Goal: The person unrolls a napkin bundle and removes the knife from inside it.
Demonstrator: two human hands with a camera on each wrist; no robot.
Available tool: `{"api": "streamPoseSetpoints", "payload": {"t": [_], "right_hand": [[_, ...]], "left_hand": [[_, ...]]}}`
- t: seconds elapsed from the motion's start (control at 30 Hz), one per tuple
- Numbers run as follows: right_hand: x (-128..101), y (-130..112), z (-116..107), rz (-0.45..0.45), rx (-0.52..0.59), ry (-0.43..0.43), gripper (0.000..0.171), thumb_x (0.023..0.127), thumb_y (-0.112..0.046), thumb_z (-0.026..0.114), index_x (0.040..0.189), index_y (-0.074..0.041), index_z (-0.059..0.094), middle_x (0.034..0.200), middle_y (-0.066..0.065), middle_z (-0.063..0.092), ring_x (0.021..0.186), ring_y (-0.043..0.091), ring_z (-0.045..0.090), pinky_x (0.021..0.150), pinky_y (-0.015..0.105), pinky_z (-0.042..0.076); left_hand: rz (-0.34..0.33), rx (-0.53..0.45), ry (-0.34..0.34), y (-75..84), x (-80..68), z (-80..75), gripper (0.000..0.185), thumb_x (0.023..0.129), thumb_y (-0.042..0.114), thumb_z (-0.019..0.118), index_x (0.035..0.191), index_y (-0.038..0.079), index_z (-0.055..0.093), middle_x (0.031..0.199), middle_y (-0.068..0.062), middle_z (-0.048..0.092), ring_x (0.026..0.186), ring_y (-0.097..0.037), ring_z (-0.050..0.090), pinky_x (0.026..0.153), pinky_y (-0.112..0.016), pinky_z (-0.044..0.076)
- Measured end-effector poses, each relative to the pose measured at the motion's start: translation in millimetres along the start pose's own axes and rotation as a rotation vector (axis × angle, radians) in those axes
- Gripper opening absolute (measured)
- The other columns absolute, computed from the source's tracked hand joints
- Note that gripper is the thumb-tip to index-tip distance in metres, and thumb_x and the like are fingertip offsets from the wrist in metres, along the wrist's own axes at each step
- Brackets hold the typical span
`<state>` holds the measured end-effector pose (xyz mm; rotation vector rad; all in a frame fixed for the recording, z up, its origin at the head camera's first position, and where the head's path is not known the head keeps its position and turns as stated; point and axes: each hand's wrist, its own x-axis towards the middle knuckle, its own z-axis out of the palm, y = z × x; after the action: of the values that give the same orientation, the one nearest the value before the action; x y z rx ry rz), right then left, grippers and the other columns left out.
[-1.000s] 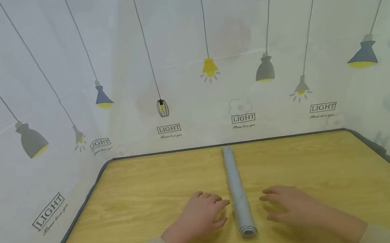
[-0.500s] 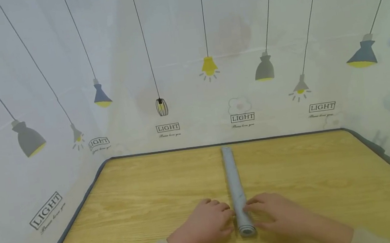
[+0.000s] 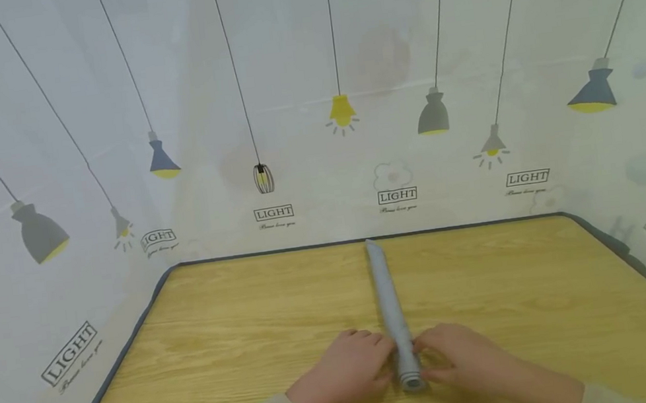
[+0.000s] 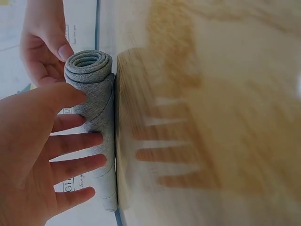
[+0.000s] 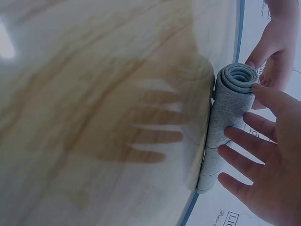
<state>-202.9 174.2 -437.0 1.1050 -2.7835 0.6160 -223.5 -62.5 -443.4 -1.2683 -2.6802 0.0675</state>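
On the wooden table (image 3: 243, 343), 1 rolled grey cloth (image 3: 392, 313), left hand (image 3: 351, 371) and right hand (image 3: 467, 361) touching its near end, fingers spread straight, not gripping.

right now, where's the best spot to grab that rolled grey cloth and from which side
Probably the near end of the rolled grey cloth, pinched from both sides. It lies flat on the wooden table, pointing away, its spiral end nearest. The left hand and right hand already flank that end, fingers straight against it.

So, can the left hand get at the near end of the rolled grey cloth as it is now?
Probably yes: the left hand already touches the rolled grey cloth at its near end, its fingers straight against it, with nothing between.
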Motion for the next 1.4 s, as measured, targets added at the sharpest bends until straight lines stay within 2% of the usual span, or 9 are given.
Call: {"api": "streamPoseSetpoints", "payload": {"t": [0.17,0.43,0.63,0.77,0.97,1.1,1.33,1.4], "right_hand": [[-5.7,1.2,-1.2,0.039,0.008,0.013,0.028,0.083,-0.028,0.077,0.106,-0.016,0.066,0.102,-0.003,0.068,0.095,0.019,0.063,0.083,0.042,0.052],[-15.9,8.8,0.9,0.048,-0.030,0.010,0.029,0.082,-0.022,0.076,0.106,-0.012,0.063,0.097,0.000,0.067,0.088,0.018,0.063,0.076,0.038,0.053],[-21.9,13.0,1.1,0.040,-0.037,0.031,0.028,0.082,-0.024,0.076,0.105,-0.014,0.064,0.093,-0.003,0.067,0.085,0.016,0.062,0.074,0.037,0.053],[-27.2,17.8,-0.1,0.026,-0.048,0.047,0.027,0.083,-0.026,0.075,0.104,-0.014,0.064,0.092,-0.004,0.066,0.084,0.015,0.062,0.073,0.036,0.053],[-36.8,23.7,-3.0,0.052,-0.039,0.001,0.024,0.088,-0.030,0.071,0.105,-0.014,0.064,0.094,-0.005,0.065,0.086,0.013,0.061,0.074,0.036,0.052],[-42.4,26.8,-5.1,0.057,-0.026,-0.020,0.024,0.090,-0.033,0.069,0.105,-0.014,0.065,0.095,-0.006,0.065,0.086,0.012,0.060,0.073,0.036,0.052],[-50.4,31.7,-10.9,0.084,-0.029,-0.057,0.027,0.092,-0.039,0.066,0.105,-0.016,0.066,0.097,-0.009,0.064,0.087,0.011,0.060,0.073,0.036,0.052],[-53.5,33.2,-12.9,0.074,-0.043,-0.040,0.025,0.093,-0.038,0.065,0.104,-0.016,0.066,0.097,-0.010,0.064,0.087,0.011,0.060,0.074,0.037,0.052]], "left_hand": [[0.026,0.004,0.047,3.2,8.0,-0.5,0.022,0.090,0.027,0.065,0.110,0.019,0.062,0.099,0.007,0.065,0.092,-0.010,0.062,0.083,-0.034,0.051],[0.083,-0.040,0.107,5.9,18.7,5.0,0.024,0.091,0.017,0.064,0.115,0.022,0.065,0.107,0.007,0.062,0.095,-0.008,0.061,0.078,-0.027,0.051],[0.073,-0.069,0.094,7.5,22.0,3.1,0.025,0.092,0.016,0.064,0.117,0.021,0.064,0.110,0.007,0.062,0.096,-0.008,0.061,0.076,-0.028,0.050],[0.082,-0.054,0.114,8.3,24.6,1.2,0.028,0.091,0.017,0.066,0.118,0.020,0.063,0.110,0.009,0.064,0.095,-0.006,0.062,0.077,-0.025,0.049],[0.132,-0.074,0.107,10.9,31.1,3.9,0.033,0.089,0.036,0.071,0.118,0.021,0.064,0.117,0.011,0.063,0.101,-0.006,0.059,0.088,-0.025,0.047],[0.149,-0.085,0.090,14.6,36.9,3.0,0.041,0.090,0.048,0.064,0.122,0.022,0.065,0.123,0.010,0.061,0.108,-0.006,0.057,0.091,-0.026,0.046],[0.171,-0.069,0.058,20.9,46.1,-0.8,0.053,0.091,0.057,0.057,0.132,0.022,0.060,0.130,0.010,0.058,0.120,-0.008,0.052,0.096,-0.028,0.045],[0.165,-0.061,0.039,22.6,48.5,-0.7,0.055,0.092,0.058,0.055,0.135,0.024,0.057,0.133,0.011,0.056,0.124,-0.009,0.049,0.098,-0.030,0.044]]}}
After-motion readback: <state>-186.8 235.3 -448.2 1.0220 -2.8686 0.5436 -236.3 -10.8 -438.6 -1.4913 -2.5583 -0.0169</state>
